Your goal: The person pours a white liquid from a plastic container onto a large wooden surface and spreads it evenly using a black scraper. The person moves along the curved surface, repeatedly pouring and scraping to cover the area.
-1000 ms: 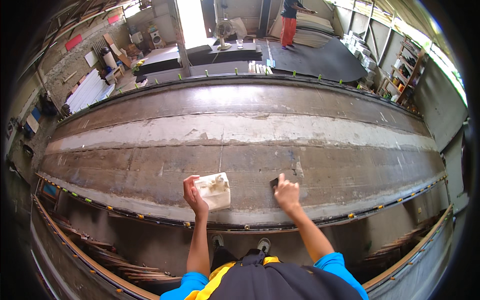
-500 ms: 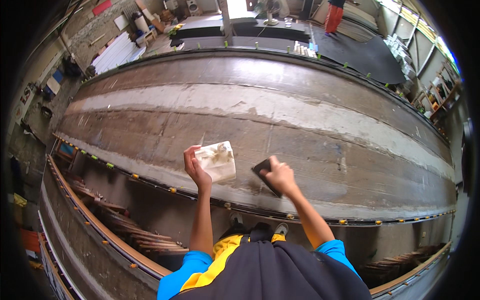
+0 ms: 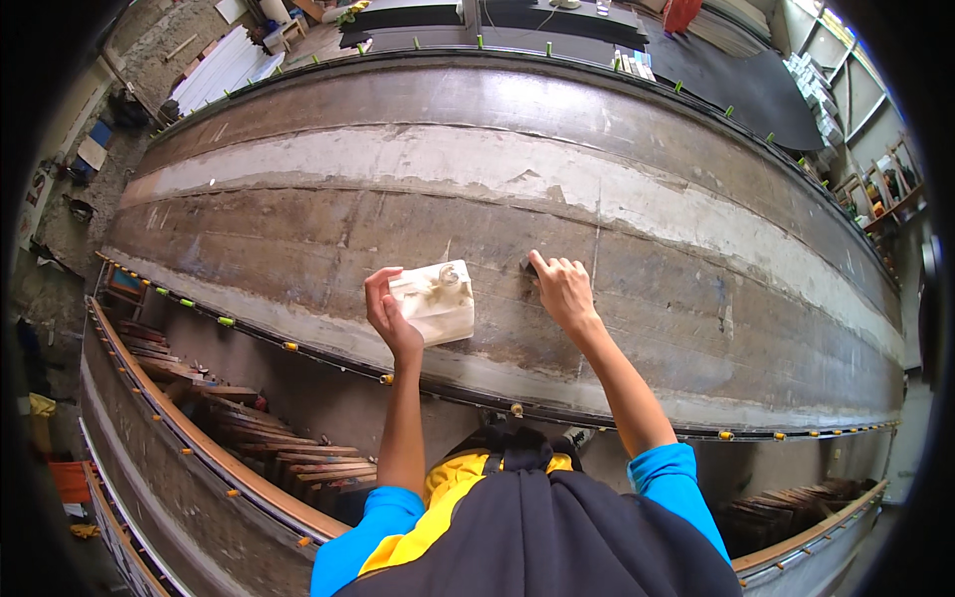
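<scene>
My left hand grips the left edge of a cream-coloured rectangular palette board, held over the near side of a long brown panel. Smears of pale paste and a small lump show on the board's top. To its right, my right hand is closed on a dark flat spreader. Only a small dark corner of the spreader shows past the fingers; the rest is hidden under the hand. The hand is low over the panel's brown surface; whether the spreader's edge touches it I cannot tell.
A pale grey band runs along the panel. Small green clips line its far edge and yellow ones its near edge. Wood pieces lie below at the left. A person in red trousers stands far off.
My right hand has moved away from me with the spreader, turning so it now mostly covers it. The whole view has shifted, and the palette board stays in my left hand.
</scene>
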Tool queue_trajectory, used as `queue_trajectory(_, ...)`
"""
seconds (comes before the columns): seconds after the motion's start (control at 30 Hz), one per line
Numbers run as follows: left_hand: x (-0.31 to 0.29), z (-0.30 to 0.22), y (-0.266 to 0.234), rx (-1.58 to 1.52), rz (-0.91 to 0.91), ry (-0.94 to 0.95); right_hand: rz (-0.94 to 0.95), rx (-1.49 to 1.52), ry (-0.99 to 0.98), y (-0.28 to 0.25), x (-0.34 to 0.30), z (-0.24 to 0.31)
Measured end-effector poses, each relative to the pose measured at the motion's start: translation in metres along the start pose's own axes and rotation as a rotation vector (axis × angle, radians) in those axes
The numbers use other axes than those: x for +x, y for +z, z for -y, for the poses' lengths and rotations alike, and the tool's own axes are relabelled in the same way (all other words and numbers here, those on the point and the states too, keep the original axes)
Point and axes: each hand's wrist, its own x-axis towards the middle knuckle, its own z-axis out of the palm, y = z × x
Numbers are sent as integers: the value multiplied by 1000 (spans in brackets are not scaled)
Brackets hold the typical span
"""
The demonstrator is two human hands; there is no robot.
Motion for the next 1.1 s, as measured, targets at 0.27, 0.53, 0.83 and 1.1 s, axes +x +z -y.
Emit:
queue_trajectory(0.27,0,6,4,-79,52,-34,213,208,-288,-46,-69,4)
queue_trajectory(0.53,-4,-6,23,-85,39,-67,23,35,-109,-6,-31,-8)
queue_trajectory(0.83,-10,-7,-6,-1,-83,35,159,238,-358,-42,-50,27)
queue_trajectory(1.1,-11,-13,-22,53,-123,43,188,268,-485,-34,-63,49)
